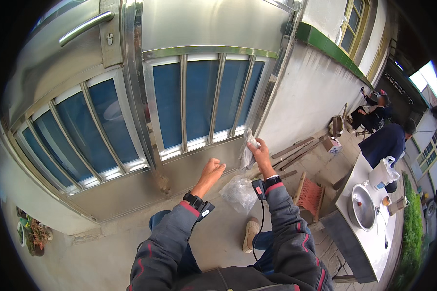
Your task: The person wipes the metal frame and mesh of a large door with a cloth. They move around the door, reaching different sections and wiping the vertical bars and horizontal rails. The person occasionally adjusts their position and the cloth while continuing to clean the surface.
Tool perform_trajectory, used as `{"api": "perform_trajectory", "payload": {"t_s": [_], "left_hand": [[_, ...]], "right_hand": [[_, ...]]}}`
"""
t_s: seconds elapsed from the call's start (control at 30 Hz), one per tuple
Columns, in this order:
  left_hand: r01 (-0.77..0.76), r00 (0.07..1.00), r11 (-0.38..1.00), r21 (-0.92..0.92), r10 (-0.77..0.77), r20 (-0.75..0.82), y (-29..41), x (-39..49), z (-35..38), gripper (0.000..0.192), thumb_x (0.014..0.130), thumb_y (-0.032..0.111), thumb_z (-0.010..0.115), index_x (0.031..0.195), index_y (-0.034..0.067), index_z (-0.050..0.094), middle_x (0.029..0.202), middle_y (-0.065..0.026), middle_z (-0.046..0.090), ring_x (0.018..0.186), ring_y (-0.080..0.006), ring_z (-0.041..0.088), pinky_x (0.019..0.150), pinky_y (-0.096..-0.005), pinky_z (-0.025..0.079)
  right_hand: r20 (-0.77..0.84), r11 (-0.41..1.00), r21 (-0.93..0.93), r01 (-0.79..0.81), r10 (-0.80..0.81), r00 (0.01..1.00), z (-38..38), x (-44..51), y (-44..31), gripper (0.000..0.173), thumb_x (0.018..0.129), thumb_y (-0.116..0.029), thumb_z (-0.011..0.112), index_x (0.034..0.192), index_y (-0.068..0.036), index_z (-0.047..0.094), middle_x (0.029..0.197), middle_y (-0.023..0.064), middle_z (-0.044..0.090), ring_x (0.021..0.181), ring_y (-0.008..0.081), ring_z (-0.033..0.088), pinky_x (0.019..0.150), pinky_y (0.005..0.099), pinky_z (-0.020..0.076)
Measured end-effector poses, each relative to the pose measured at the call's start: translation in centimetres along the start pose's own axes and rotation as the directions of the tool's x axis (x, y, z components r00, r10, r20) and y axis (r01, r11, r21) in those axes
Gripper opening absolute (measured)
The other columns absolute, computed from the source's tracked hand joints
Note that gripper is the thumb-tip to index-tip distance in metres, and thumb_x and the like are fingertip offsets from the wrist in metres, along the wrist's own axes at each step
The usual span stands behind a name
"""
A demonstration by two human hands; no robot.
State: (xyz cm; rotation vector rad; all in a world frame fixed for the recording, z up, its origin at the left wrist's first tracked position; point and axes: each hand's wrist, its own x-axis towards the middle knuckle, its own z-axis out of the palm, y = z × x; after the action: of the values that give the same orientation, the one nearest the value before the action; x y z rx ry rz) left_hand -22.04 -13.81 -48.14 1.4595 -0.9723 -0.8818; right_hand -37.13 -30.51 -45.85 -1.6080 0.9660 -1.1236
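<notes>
A crumpled light grey cloth [247, 152] hangs from my right hand [262, 156], gripped between thumb and fingers at the lower right corner of a stainless steel door [211, 160]. My left hand [210, 172] is to its left, fingers curled in with nothing visible in them, in front of the door's bottom panel. Behind the hands, blue glass panes [200, 100] sit behind upright metal bars [215, 98]. Below the cloth, a clear plastic bag [238, 192] rests on the concrete floor.
A lever handle [87, 27] juts from the left door leaf. On the right are a folding stool [309, 196], wooden strips [298, 152] and a white-topped table [378, 232] bearing a metal basin [360, 207]. Two people [382, 143] are beyond. Potted plants [34, 236] stand at far left.
</notes>
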Motion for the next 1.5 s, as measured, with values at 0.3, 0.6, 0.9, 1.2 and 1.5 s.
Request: {"api": "perform_trajectory", "payload": {"t_s": [0.3, 0.6, 0.9, 1.2, 1.5], "left_hand": [[-0.213, 0.976, 0.9, 0.38, 0.213, 0.043, -0.9, 0.8, 0.7, 0.023, 0.082, 0.023, 0.06, 0.09, 0.001, 0.055, 0.077, -0.0152, 0.061, 0.076, -0.0316, 0.06, 0.069, -0.0398, 0.047], [-0.295, 0.949, 0.792, 0.535, 0.31, 0.064, 0.0, 0.3, 0.6, 0.017, 0.083, 0.018, 0.056, 0.079, 0.002, 0.055, 0.078, -0.0185, 0.061, 0.075, -0.038, 0.059, 0.068, -0.0456, 0.047], [-0.266, 0.954, 0.739, 0.619, 0.295, 0.058, -0.1, -0.5, -0.7, 0.014, 0.082, 0.013, 0.057, 0.087, 0.001, 0.053, 0.077, -0.0176, 0.061, 0.074, -0.0367, 0.059, 0.064, -0.0448, 0.045], [-0.283, 0.946, 0.71, 0.645, 0.316, 0.068, 0.8, -0.8, -1.0, 0.019, 0.082, 0.014, 0.058, 0.087, -0.002, 0.049, 0.079, -0.021, 0.061, 0.074, -0.038, 0.061, 0.066, -0.0459, 0.049], [-0.269, 0.948, 0.725, 0.634, 0.317, 0.039, 0.5, -1.0, -1.6, 0.019, 0.084, 0.014, 0.056, 0.092, 0.0, 0.046, 0.08, -0.0187, 0.059, 0.074, -0.0373, 0.059, 0.064, -0.0464, 0.044]], "right_hand": [[-0.402, 0.682, -0.664, 0.306, -0.671, 0.623, -0.8, 16.1, -18.4, 0.033, 0.082, -0.03, 0.062, 0.104, -0.007, 0.056, 0.08, 0.0208, 0.065, 0.077, 0.0386, 0.063, 0.069, 0.0451, 0.0475], [-0.368, 0.525, -0.842, 0.126, -0.728, 0.578, 2.6, 23.1, -17.7, 0.023, 0.077, -0.027, 0.062, 0.087, -0.007, 0.055, 0.072, 0.0151, 0.066, 0.069, 0.0351, 0.064, 0.06, 0.0464, 0.0487], [-0.25, 0.429, -0.898, 0.099, -0.682, 0.688, 2.5, 21.5, -10.7, 0.02, 0.081, -0.029, 0.058, 0.09, -0.011, 0.06, 0.075, 0.0149, 0.066, 0.072, 0.0354, 0.064, 0.061, 0.0463, 0.0488], [-0.235, 0.431, -0.902, 0.012, -0.517, 0.823, 4.7, 17.6, 0.4, 0.02, 0.083, -0.03, 0.058, 0.09, -0.011, 0.058, 0.072, 0.0152, 0.065, 0.071, 0.0346, 0.063, 0.06, 0.0468, 0.0477], [-0.067, 0.352, -0.936, -0.007, -0.16, 0.985, 5.1, 14.6, 7.7, 0.025, 0.082, -0.029, 0.056, 0.094, -0.011, 0.067, 0.087, 0.0164, 0.068, 0.085, 0.035, 0.064, 0.073, 0.0454, 0.0506]]}}
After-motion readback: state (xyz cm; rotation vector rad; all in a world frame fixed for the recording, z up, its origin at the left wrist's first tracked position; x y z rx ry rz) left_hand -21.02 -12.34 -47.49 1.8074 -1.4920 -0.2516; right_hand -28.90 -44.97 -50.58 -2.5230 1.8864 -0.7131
